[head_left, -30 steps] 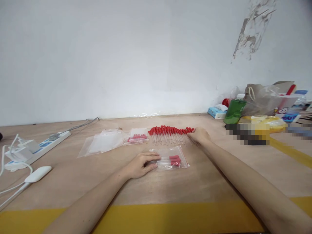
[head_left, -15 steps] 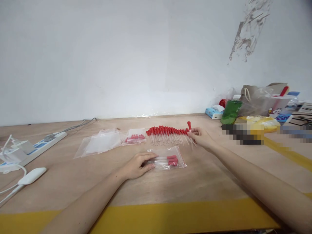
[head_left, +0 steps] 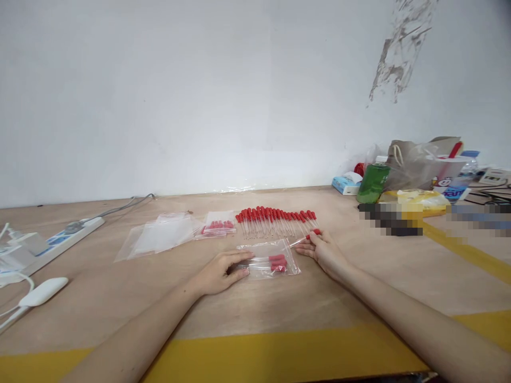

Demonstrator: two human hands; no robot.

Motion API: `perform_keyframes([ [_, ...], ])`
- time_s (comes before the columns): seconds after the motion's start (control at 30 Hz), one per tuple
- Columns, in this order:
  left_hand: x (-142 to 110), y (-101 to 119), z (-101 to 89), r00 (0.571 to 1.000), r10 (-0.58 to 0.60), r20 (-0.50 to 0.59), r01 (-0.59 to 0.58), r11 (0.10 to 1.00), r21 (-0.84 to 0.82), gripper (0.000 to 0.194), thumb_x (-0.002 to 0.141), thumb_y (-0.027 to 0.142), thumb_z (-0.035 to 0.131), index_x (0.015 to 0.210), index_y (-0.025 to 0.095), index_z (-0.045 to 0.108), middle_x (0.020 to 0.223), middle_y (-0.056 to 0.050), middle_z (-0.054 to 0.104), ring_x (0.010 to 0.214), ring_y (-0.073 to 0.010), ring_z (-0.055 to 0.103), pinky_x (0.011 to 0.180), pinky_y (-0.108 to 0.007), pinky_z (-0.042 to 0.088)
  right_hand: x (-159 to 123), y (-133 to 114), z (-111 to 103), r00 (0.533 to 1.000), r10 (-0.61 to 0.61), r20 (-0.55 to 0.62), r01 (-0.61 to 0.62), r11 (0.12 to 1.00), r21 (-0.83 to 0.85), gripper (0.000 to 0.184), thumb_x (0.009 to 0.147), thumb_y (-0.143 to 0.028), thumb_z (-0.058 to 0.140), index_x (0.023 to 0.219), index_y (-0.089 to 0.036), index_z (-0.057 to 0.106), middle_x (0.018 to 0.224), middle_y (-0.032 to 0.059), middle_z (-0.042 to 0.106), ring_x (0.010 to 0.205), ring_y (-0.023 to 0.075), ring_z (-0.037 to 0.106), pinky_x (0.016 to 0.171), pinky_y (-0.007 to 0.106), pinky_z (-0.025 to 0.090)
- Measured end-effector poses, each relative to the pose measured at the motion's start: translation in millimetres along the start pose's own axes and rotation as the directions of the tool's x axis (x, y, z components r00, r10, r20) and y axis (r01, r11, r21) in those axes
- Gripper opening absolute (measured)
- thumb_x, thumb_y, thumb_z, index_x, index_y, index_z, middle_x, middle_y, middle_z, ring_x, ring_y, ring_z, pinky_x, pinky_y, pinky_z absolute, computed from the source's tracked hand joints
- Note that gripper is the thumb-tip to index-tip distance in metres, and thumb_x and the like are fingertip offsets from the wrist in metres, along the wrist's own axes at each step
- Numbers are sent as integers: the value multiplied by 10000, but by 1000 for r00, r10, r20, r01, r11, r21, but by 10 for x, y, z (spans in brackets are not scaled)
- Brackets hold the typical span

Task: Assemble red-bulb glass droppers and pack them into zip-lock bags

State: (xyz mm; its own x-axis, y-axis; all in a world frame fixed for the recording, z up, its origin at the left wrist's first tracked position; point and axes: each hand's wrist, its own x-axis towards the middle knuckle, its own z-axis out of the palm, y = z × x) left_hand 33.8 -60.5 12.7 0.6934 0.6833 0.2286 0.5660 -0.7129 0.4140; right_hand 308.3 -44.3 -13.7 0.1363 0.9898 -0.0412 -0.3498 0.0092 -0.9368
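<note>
A clear zip bag (head_left: 293, 259) lies flat with several red-bulb droppers (head_left: 278, 263) inside, their bulbs toward its right end. My left hand (head_left: 225, 272) holds the bag's left end, thumb and fingers on the plastic. Between the thumb and fingers of my right hand (head_left: 325, 252) is a single dropper (head_left: 314, 233) by its red bulb. Its glass tube points left, with the tip at the bag's upper right edge; whether it is inside cannot be made out. Behind the bag lies a row of red-bulb droppers (head_left: 271, 215).
Left of the row, a bag of droppers (head_left: 217, 226) lies beside a stack of flat clear bags (head_left: 162, 235). A power strip (head_left: 66, 239) and a white plug-like device (head_left: 43, 292) are far left. At right stand a green bottle (head_left: 373, 181) and a tissue pack (head_left: 346, 184).
My right hand has moved from the row's right end down toward the bag, tilting the dropper from upright to nearly flat. My left hand stays on the bag.
</note>
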Motion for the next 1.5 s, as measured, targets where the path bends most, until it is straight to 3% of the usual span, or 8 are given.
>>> perform_keyframes([
  [0.13, -2, 17, -7, 1000, -4, -15, 4, 1000, 5, 445, 833, 339, 467, 1264, 241, 411, 1284, -38, 459, 1174, -193, 419, 985, -362, 344, 1, -17, -44, 979, 0, 204, 51, 968, -245, 139, 720, -249, 571, 754, -179, 456, 675, -8, 568, 627, 106, 583, 645, 255, 480],
  [0.23, -2, 9, -6, 1000, -6, -20, 6, 1000, 2, 452, 830, 344, 470, 1266, 248, 405, 1296, -36, 445, 1186, -201, 405, 989, -375, 339, 30, -72, -104, 916, -11, 401, 240, 817, -525, 162, 649, -249, 626, 759, -144, 570, 651, -19, 546, 576, 82, 497, 570, 222, 411],
  [0.33, -5, -5, -2, 1000, -7, -25, 7, 1000, -3, 455, 828, 353, 471, 1268, 255, 402, 1295, -34, 446, 1186, -207, 405, 990, -384, 337, 71, -143, -163, 896, -50, 441, 349, 694, -630, 208, 648, -278, 610, 804, -140, 618, 616, -30, 513, 548, 78, 431, 528, 216, 348],
  [0.83, 6, -22, 7, 1000, -13, -18, 13, 1000, 7, 467, 823, 354, 483, 1270, 252, 395, 1293, -30, 447, 1182, -190, 408, 997, -358, 330, 55, 90, 60, 911, -229, 341, 410, 581, -703, 204, 662, -348, 589, 666, -144, 588, 599, 12, 582, 528, 104, 485, 480, 212, 359],
  [0.97, 10, -27, 15, 1000, -3, -24, 3, 1000, -3, 463, 829, 350, 473, 1272, 243, 395, 1280, -40, 461, 1173, -192, 417, 991, -358, 336, 30, 89, 111, 847, -263, 461, 531, 454, -716, 204, 733, -291, 503, 653, -159, 637, 643, 17, 614, 612, 127, 525, 555, 229, 384],
  [1.07, 12, -19, 12, 1000, 13, -20, -13, 1000, -5, 429, 835, 351, 460, 1248, 243, 426, 1282, -49, 456, 1174, -204, 414, 981, -371, 344, 37, 55, 87, 790, -203, 579, 600, 454, -659, 233, 764, -262, 452, 751, -174, 667, 737, 16, 636, 680, 131, 537, 614, 235, 398],
  [1.33, -8, 0, -10, 1000, 4, 8, -4, 1000, 0, 347, 848, 354, 438, 1173, 242, 489, 1298, -53, 428, 1174, -195, 410, 965, -352, 361, 433, -244, -265, 914, -329, 236, 351, 349, -869, 136, 661, -257, 553, 703, -154, 631, 672, 29, 625, 586, 125, 517, 551, 224, 377],
  [1.5, -9, -1, -20, 995, -15, 97, 13, 1000, 23, 401, 872, 353, 390, 1264, 270, 397, 1383, -33, 308, 1257, -214, 292, 1024, -384, 274, 794, -429, -425, 941, -339, 6, 107, 282, -953, 112, 621, -239, 589, 683, -153, 626, 685, 40, 638, 626, 141, 556, 538, 215, 365],
])
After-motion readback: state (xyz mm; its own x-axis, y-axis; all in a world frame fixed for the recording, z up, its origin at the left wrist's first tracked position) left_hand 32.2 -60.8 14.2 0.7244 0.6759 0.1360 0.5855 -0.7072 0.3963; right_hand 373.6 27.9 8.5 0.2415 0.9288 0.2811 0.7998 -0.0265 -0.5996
